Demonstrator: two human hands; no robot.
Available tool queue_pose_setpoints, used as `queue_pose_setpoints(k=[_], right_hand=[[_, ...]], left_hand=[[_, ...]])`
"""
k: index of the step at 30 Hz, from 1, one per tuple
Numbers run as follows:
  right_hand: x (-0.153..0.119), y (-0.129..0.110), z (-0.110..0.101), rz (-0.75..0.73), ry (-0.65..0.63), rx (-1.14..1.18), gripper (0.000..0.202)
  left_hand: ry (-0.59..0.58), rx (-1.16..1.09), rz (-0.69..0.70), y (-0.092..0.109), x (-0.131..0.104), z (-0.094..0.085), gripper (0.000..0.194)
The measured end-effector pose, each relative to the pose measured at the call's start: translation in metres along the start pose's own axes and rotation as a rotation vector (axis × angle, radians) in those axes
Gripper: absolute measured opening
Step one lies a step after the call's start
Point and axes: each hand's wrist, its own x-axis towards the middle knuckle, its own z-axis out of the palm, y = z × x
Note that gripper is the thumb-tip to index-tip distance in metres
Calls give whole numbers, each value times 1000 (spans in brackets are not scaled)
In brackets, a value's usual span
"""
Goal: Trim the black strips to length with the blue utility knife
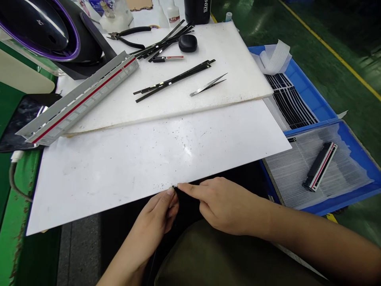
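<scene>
At the front edge of the white board (104, 167), my left hand (159, 208) pinches a small dark piece (174, 186) between thumb and fingers. Most of that piece is hidden, so its kind does not show. From the other side, my right hand (220, 202) stretches its index finger to the tip of the piece, touching or nearly touching it; the remaining fingers curl loosely, with nothing visible in them. Fine dark crumbs lie on the board just beyond the fingertips.
A white foam slab (238, 59) carries tweezers (208, 85), black strips (175, 79), a pen (168, 58), cutting pliers (129, 35), a black case (187, 43) and a grey model train carriage shell (86, 97). Blue trays (321, 95) stand right, one with a short train body (320, 167). A fan (44, 28) stands upper left.
</scene>
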Motion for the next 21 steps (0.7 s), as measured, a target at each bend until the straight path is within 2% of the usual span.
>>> queue_pose_setpoints(k=[8, 15, 18, 21], right_hand=[[-1, -1, 1, -4, 3, -77, 61], [-1, 0, 4, 6, 8, -85, 60], [-6, 1, 1, 22, 42, -46, 60], [-14, 2, -7, 54, 172, 34, 61]], left_hand=[[15, 10, 26, -1, -1, 0, 53], [38, -27, -12, 3, -1, 1, 53], [-55, -145, -55, 5, -4, -2, 47], [-247, -377, -123, 9, -13, -5, 42]])
